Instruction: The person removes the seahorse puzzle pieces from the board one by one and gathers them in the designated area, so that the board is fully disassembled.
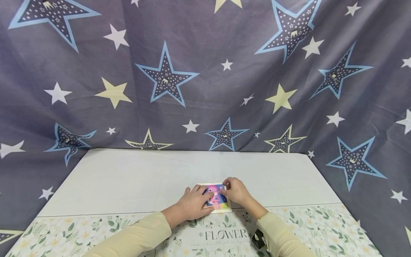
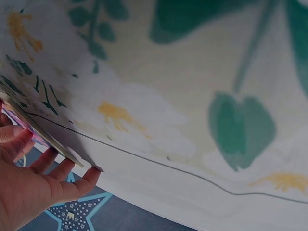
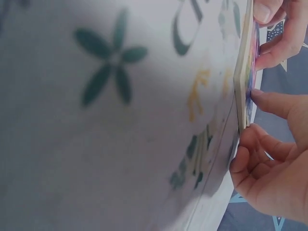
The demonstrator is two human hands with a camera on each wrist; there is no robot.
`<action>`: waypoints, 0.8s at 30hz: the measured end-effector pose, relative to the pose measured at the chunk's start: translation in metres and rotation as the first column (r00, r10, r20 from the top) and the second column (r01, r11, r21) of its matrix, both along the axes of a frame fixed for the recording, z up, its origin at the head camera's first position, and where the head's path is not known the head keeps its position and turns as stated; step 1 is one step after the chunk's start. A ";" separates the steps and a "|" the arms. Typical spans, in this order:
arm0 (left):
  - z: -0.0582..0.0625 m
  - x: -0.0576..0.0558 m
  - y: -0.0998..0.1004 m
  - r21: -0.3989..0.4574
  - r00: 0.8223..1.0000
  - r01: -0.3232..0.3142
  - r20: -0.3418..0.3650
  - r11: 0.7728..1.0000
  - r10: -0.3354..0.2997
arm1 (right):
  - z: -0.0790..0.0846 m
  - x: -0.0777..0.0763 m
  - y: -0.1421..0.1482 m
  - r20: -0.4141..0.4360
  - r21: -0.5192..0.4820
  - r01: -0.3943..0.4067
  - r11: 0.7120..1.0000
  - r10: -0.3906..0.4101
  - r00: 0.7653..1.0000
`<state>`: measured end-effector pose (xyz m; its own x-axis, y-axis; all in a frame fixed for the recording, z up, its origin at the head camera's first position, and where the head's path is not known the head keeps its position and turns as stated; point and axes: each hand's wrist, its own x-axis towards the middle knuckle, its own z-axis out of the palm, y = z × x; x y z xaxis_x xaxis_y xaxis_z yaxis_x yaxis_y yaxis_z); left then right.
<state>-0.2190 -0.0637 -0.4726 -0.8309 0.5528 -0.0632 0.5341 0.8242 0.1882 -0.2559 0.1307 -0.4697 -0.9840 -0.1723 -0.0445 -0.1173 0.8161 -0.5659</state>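
A small, flat picture board (image 1: 217, 203) with a pale wood-like rim and a pink cartoon figure on blue lies on the table. My left hand (image 1: 193, 204) rests across its left side, fingers spread over the rim and the picture. At the upper right corner is my right hand (image 1: 237, 192), its thumb on the picture and its curled fingers at the edge. The right wrist view shows the board (image 3: 244, 72) edge-on, pinched by the right hand (image 3: 274, 163). In the left wrist view, fingers of the left hand (image 2: 41, 185) run along the board's edge. Both hands hide parts of the picture.
The table has a plain white back part (image 1: 144, 178) and a floral front part (image 1: 224, 246) lettered "FLOWER". Grey star-patterned cloth (image 1: 205, 89) hangs behind and at both sides. A small black object (image 1: 258, 239) shows beside the right sleeve.
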 end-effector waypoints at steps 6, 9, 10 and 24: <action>0.000 0.000 0.000 -0.002 1.000 0.000 0.001 1.000 0.000 | 0.001 0.000 0.000 0.024 -0.011 0.015 1.000 -0.015 1.000; 0.001 0.001 0.001 -0.012 1.000 -0.006 0.007 1.000 0.006 | 0.002 0.000 -0.001 0.044 -0.027 0.031 0.999 -0.029 0.999; 0.001 0.001 0.001 -0.016 1.000 -0.007 0.008 1.000 0.008 | 0.002 0.001 -0.001 0.046 -0.034 0.032 0.999 -0.030 0.998; 0.000 0.000 0.000 -0.018 1.000 0.001 0.000 1.000 -0.001 | 0.003 0.001 -0.002 0.033 -0.079 0.026 0.997 -0.023 0.999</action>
<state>-0.2188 -0.0637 -0.4730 -0.8302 0.5526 -0.0733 0.5350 0.8269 0.1733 -0.2548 0.1289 -0.4671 -0.9863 -0.1522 -0.0637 -0.0782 0.7711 -0.6319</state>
